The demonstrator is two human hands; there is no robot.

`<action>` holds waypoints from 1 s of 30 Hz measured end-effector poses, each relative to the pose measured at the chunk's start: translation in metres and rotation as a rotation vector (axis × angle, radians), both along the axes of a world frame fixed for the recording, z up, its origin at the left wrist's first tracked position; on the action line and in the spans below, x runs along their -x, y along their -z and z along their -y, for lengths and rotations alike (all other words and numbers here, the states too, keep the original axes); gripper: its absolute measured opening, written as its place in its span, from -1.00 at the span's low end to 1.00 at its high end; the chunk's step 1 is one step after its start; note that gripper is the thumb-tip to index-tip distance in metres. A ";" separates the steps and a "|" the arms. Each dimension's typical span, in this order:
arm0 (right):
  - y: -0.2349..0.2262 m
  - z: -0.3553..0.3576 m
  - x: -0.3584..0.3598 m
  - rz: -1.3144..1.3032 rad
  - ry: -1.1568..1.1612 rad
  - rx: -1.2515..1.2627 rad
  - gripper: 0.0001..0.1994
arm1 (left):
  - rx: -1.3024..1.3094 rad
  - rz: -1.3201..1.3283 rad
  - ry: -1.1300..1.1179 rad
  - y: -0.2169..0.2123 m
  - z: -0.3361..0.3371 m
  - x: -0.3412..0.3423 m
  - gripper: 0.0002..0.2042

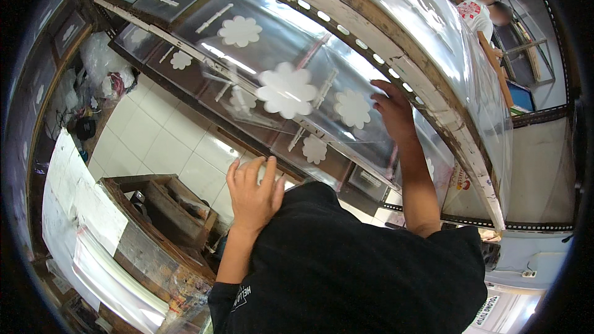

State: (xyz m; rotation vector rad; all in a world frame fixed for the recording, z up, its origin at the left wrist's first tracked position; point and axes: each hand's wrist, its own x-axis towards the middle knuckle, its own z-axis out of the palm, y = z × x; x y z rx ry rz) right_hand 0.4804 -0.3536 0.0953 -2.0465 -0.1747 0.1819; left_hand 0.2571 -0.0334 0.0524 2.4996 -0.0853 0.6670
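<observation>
Clear plastic film [331, 65], marked with white flower shapes and narrow strips, lies across the dark panels [266, 125] in front of us, below the slotted, pale-edged beam [427, 80]. Layers overlap around the large white flower [286, 89]; through the glare we cannot say for certain which edge belongs to which sheet. Right hand [395, 110]: at the film's right-hand part, beside another white flower [352, 109], fingers partly extended and a little bent — whether they pinch an edge or only rest against it, we cannot tell. Left hand [253, 195]: fingers spread and loosely curved, gripping nothing, short of the panels and over the tiled floor [148, 124]. Handling estimate: very light, limp, smooth enough to slip; we judge it would sag between two holds and cling to a layer beneath. Tearing seems less likely than creasing, and the white shapes may scuff if rubbed. Best hold, in our view: bare margins near two opposite corners, thumb against flat fingers, with light, even tension — keeping fingertips off the flowers and checking that only one layer has been picked up.
</observation>
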 end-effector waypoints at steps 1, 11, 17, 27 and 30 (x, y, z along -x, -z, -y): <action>0.013 0.022 0.002 0.018 0.041 0.014 -0.62 | 0.014 -0.029 -0.005 0.009 -0.005 0.000 -0.57; 0.080 0.135 0.060 -0.224 0.483 -0.328 -0.63 | 0.065 -0.355 -0.051 0.121 -0.043 0.015 -0.64; 0.093 0.155 0.074 -0.227 0.515 -0.331 -0.62 | 0.114 -0.578 -0.042 0.206 -0.048 0.052 -0.68; 0.108 0.162 0.066 -0.153 0.518 -0.215 -0.53 | 0.175 -1.086 -0.054 0.294 -0.053 0.137 -0.66; 0.108 0.155 0.068 -0.135 0.570 -0.311 -0.55 | 0.184 -1.169 -0.076 0.300 -0.056 0.150 -0.66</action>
